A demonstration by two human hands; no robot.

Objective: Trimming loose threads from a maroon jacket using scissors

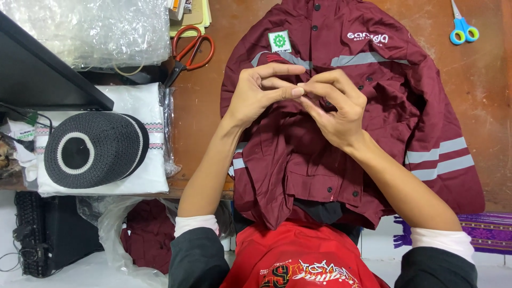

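Brown and worn, the desk [480,80] carries a maroon work shirt [320,154] with grey reflective bands, spread flat with its collar toward the far edge and its lower part hanging over the near edge toward the person's lap.

Both hands are raised just above the middle of the shirt, forearms coming in from the bottom corners and meeting in a peak. The left hand [261,93] has its index finger stretched out on top and the other fingers curled, its thumb and fingertips pressed together against those of the right hand. The right hand [336,109] is bent at the wrist, fingers folded inward, its fingertips pinched at the same spot. Whatever lies between the fingertips is too small to tell; neither hand grips the shirt itself.

Orange-handled scissors [189,53] lie on the desk just left of the shirt's shoulder, and small blue-handled scissors [463,29] rest near the far right corner, well apart from the hands. To the left, a black knitted cap [93,149] with white rings sits on a folded white cloth in clear plastic [144,181]. Behind it lies a heap of bubble wrap [90,29], and a dark flat panel [37,74] slants in from the left edge. A purple woven cloth [488,232] shows below the desk at right.
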